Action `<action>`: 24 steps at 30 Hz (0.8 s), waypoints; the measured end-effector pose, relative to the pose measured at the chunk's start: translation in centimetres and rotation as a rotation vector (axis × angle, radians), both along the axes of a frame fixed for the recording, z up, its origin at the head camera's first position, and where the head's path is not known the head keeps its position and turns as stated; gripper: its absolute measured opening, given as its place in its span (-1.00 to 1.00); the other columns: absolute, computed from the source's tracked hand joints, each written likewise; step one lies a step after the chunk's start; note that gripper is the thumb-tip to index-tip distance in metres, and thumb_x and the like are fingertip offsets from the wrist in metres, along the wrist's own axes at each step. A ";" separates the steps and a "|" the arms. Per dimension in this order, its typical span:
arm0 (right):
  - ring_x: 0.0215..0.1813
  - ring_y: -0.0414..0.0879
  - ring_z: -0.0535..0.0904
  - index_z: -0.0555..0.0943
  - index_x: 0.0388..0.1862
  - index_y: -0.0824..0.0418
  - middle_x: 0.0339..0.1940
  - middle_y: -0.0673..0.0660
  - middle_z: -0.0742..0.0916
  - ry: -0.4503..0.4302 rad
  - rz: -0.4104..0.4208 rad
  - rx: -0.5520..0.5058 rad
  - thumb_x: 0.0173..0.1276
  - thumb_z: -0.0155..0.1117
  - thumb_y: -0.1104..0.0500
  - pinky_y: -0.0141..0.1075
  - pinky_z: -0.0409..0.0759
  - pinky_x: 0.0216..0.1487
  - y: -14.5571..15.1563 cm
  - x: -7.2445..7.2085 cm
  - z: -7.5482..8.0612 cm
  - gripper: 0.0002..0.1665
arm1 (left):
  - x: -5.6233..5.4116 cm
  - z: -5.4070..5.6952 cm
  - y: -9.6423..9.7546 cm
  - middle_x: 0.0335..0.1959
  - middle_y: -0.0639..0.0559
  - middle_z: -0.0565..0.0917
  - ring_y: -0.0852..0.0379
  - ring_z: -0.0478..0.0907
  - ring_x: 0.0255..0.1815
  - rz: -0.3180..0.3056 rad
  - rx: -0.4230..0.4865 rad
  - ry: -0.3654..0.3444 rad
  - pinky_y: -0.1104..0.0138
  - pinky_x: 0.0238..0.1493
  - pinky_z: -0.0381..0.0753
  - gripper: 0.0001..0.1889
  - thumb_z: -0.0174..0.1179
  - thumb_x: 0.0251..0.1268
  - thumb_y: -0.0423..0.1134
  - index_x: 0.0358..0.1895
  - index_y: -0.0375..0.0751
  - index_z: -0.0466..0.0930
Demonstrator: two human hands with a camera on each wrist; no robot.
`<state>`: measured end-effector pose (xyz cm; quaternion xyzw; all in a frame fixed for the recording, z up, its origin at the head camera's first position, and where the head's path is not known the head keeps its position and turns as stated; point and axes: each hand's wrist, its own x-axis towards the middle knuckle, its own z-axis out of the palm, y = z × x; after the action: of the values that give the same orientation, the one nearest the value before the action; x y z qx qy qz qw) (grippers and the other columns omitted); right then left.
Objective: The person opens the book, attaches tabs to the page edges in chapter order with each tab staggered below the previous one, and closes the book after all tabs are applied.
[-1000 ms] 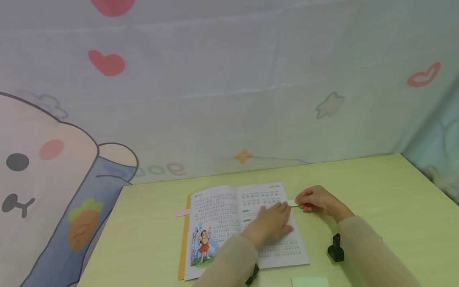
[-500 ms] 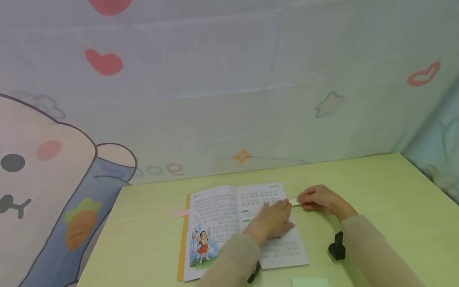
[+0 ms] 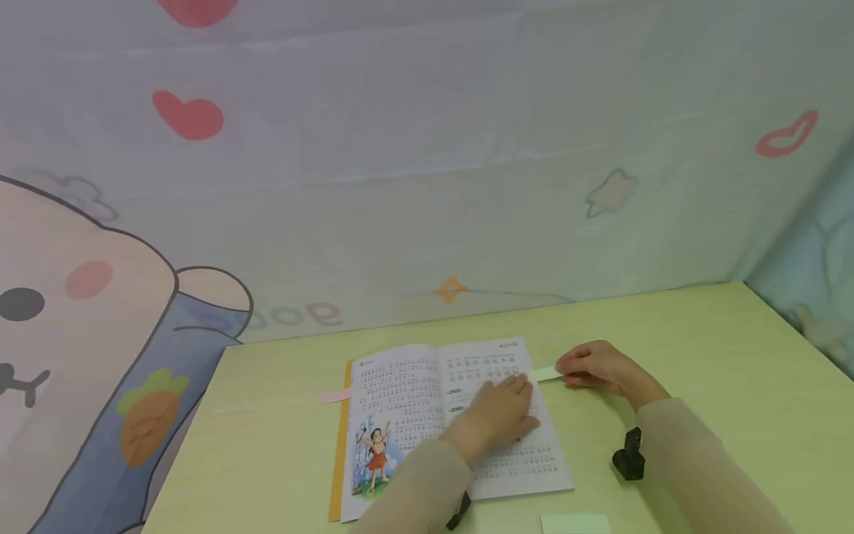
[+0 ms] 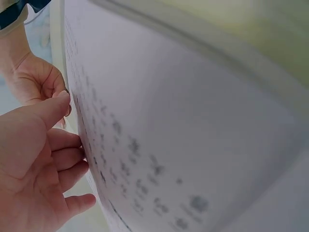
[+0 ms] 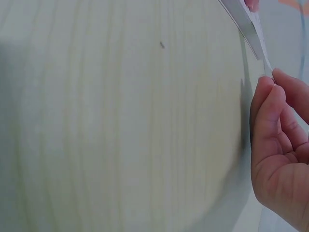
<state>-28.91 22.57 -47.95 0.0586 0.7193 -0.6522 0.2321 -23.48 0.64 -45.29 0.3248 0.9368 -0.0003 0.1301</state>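
Observation:
An open book with printed text lies on the table, a coloured picture on its left page. My left hand rests on the right page, fingers extended toward the outer edge; in the left wrist view the fingertips of this hand touch the paper. Just beyond that edge, my right hand pinches the outer end of a pale paper strip. The strip's inner end meets the page beside my left fingertips. In the right wrist view, thumb and fingers of the right hand come together at the strip's end.
A pink tab sticks out from the book's left side, over its orange cover edge. A pale green paper pad lies at the front of the table. Behind hangs a printed curtain.
My right hand has moved slightly right and away from the book, and more of the strip shows. My left hand has slid back a little to the left on the page.

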 end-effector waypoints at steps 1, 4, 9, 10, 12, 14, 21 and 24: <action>-0.43 -0.18 0.65 0.60 -0.18 0.42 -0.44 0.09 0.69 0.001 0.002 -0.002 0.25 0.26 0.33 -0.40 0.64 -0.32 0.0 0.0 0.0 -0.81 | 0.0 0.0 -0.1 0.44 0.06 0.14 0.17 0.07 0.43 -0.006 0.006 0.001 0.14 0.37 0.14 -0.37 -0.08 0.39 0.11 0.41 -0.13 0.15; -0.43 -0.19 0.65 0.60 -0.19 0.42 -0.45 0.09 0.69 0.003 0.005 -0.008 0.25 0.25 0.34 -0.40 0.64 -0.32 0.1 -0.1 0.1 -0.82 | 0.0 -0.2 -0.1 0.44 0.08 0.15 0.18 0.07 0.43 -0.036 0.011 0.014 0.16 0.37 0.14 -0.38 -0.10 0.39 0.11 0.42 -0.10 0.15; -0.46 -0.20 0.64 0.60 -0.23 0.41 -0.47 0.10 0.69 -0.006 0.002 -0.030 0.25 0.24 0.36 -0.42 0.64 -0.35 0.2 0.0 0.0 -0.87 | -0.2 -0.7 0.6 0.44 0.07 0.14 0.18 0.06 0.43 -0.062 0.018 0.030 0.17 0.37 0.14 -0.37 -0.11 0.40 0.12 0.42 -0.11 0.15; -0.47 -0.20 0.64 0.61 -0.25 0.40 -0.47 0.10 0.69 -0.010 0.000 -0.035 0.25 0.23 0.36 -0.42 0.64 -0.35 0.2 0.0 0.0 -0.89 | -0.2 -0.7 0.8 0.45 0.07 0.13 0.17 0.06 0.43 -0.059 0.021 0.028 0.17 0.37 0.14 -0.37 -0.11 0.40 0.13 0.42 -0.11 0.15; -0.47 -0.20 0.64 0.61 -0.26 0.38 -0.47 0.10 0.69 -0.012 0.001 -0.041 0.26 0.23 0.37 -0.42 0.64 -0.35 0.2 0.0 -0.2 -0.90 | -0.2 -0.8 1.1 0.45 0.07 0.12 0.17 0.05 0.44 -0.051 0.018 0.031 0.17 0.37 0.13 -0.36 -0.12 0.40 0.14 0.43 -0.11 0.13; -0.47 -0.21 0.64 0.62 -0.27 0.37 -0.47 0.10 0.68 -0.010 0.000 -0.042 0.25 0.23 0.37 -0.42 0.64 -0.35 0.2 0.1 -0.3 -0.92 | -0.3 -0.8 1.3 0.46 0.07 0.10 0.18 0.04 0.44 -0.035 0.009 0.035 0.16 0.37 0.14 -0.35 -0.14 0.40 0.14 0.44 -0.10 0.10; -0.46 -0.21 0.64 0.62 -0.27 0.38 -0.47 0.10 0.68 0.004 0.010 -0.038 0.25 0.23 0.36 -0.41 0.64 -0.34 0.2 0.1 -0.6 -0.90 | -0.6 -0.8 1.2 0.46 0.11 0.10 0.21 0.05 0.43 0.040 -0.051 0.079 0.11 0.35 0.18 -0.34 -0.17 0.39 0.18 0.44 -0.07 0.09; -0.45 -0.20 0.64 0.61 -0.25 0.40 -0.47 0.09 0.68 0.007 0.004 -0.029 0.25 0.24 0.36 -0.42 0.64 -0.34 0.2 0.2 -0.4 -0.88 | -0.7 -0.8 0.9 0.45 0.11 0.12 0.21 0.06 0.43 0.042 -0.057 0.095 0.11 0.35 0.18 -0.35 -0.17 0.39 0.18 0.44 -0.07 0.10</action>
<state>-28.74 22.76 -48.30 0.0515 0.7106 -0.6623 0.2317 -24.17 1.51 -46.11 0.3007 0.9482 -0.0395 0.0946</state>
